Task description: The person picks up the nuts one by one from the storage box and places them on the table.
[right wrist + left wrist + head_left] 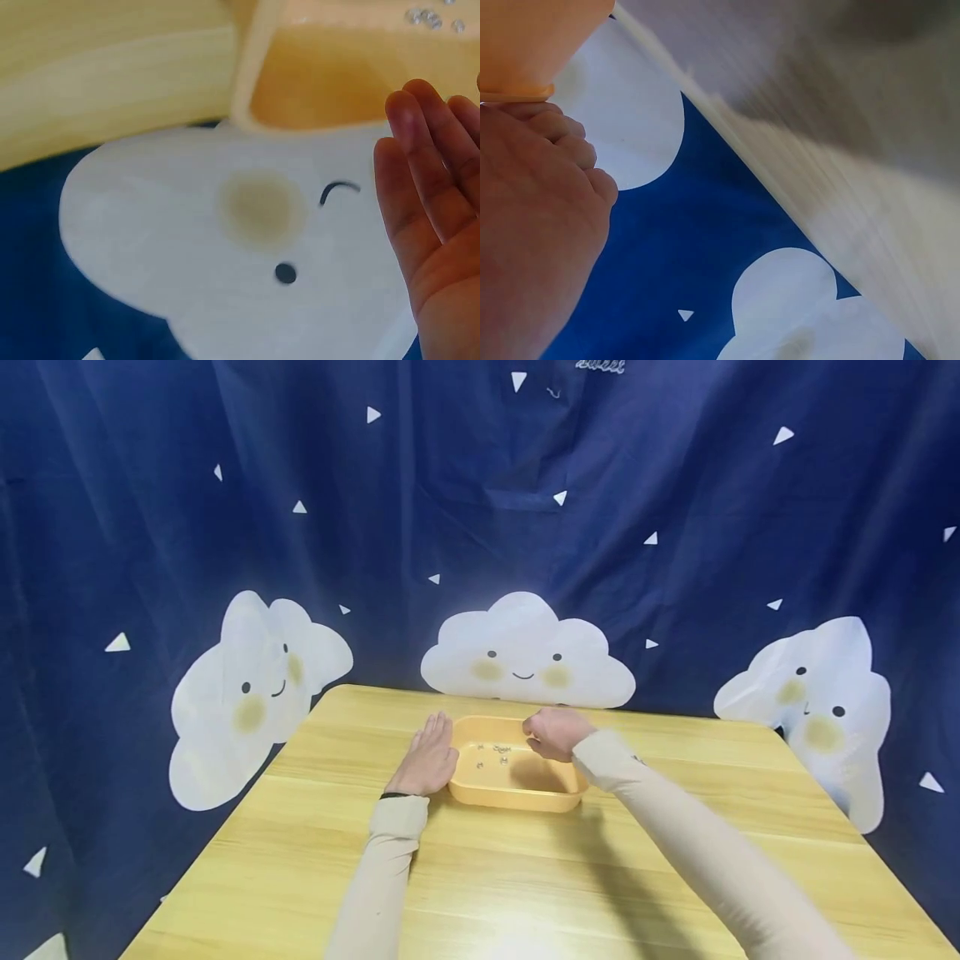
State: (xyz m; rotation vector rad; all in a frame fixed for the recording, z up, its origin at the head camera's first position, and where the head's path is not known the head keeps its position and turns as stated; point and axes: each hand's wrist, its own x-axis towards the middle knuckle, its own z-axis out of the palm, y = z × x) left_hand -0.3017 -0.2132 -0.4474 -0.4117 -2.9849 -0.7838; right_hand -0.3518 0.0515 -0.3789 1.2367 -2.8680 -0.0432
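A shallow yellow-orange plastic tray (517, 800) stands on the table, with several small, clear, shiny pieces (502, 749) that look like beads lying mostly toward its left half. Against the tray's left side rests my left hand (426, 758), fingers stretched forward; the left wrist view shows that hand (540, 225) just by the tray's rim (525, 96). My right hand (558, 732) is over the tray's right part, thumb and forefinger apart. Its fingers (420, 150) look loosely bent in the right wrist view, the thumb mostly cut off, and nothing shows in them.
The wooden table (480, 877) stretches toward me and to both sides of the tray. Behind its far edge hangs a dark blue curtain (480, 543) printed with white clouds and triangles. The right arm casts a shadow across the tabletop.
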